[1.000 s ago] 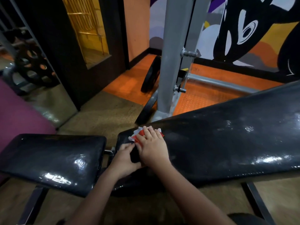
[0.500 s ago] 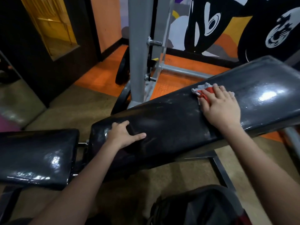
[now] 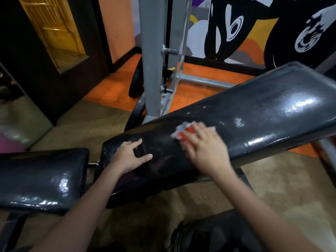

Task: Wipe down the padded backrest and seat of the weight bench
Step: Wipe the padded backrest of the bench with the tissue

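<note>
The black padded backrest [image 3: 263, 113] slopes up to the right, glossy and wet-looking. The black seat pad [image 3: 41, 177] lies flat at the left, across a narrow gap from the backrest's lower end. My right hand [image 3: 205, 148] presses a red and white cloth [image 3: 183, 132] flat on the middle of the backrest; hand and cloth are motion-blurred. My left hand [image 3: 127, 157] rests on the backrest's lower end, with a small dark object [image 3: 139, 151] between thumb and fingers; I cannot tell what it is.
A grey rack upright [image 3: 151, 57] stands just behind the backrest, with pegs sticking out and a black weight plate [image 3: 135, 79] beside it. An orange floor mat [image 3: 190, 95] lies beyond. A dark bag-like shape [image 3: 218, 231] sits near my right forearm.
My right hand swept the cloth from the backrest's lower end up to its upper part, then back down to the middle. The left hand stayed at the lower end.
</note>
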`<action>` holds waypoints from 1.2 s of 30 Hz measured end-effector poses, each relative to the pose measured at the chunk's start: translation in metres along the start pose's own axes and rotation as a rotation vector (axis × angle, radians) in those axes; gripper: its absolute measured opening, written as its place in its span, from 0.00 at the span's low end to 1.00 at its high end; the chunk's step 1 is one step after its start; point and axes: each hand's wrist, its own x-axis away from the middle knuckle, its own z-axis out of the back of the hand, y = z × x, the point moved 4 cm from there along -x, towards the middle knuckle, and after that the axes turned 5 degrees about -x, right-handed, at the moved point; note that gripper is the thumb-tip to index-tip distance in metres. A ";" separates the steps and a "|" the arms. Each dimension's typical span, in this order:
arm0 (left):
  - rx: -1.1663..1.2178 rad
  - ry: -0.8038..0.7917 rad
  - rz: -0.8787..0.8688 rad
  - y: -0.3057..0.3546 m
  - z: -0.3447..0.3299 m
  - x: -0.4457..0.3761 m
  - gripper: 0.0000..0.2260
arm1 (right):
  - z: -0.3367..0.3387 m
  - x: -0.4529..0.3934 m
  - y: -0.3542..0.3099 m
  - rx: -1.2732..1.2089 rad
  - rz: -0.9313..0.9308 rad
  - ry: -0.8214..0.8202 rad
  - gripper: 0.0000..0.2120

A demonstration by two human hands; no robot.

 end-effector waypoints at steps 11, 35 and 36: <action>-0.024 0.036 0.004 0.005 -0.001 -0.002 0.38 | -0.029 -0.002 -0.072 -0.105 0.040 -0.120 0.20; 0.075 0.148 -0.022 -0.062 -0.002 0.032 0.31 | -0.082 -0.071 -0.098 -0.004 -0.127 -0.147 0.23; 0.074 0.164 0.002 -0.068 -0.001 0.030 0.31 | -0.096 -0.065 -0.128 -0.018 -0.055 -0.188 0.24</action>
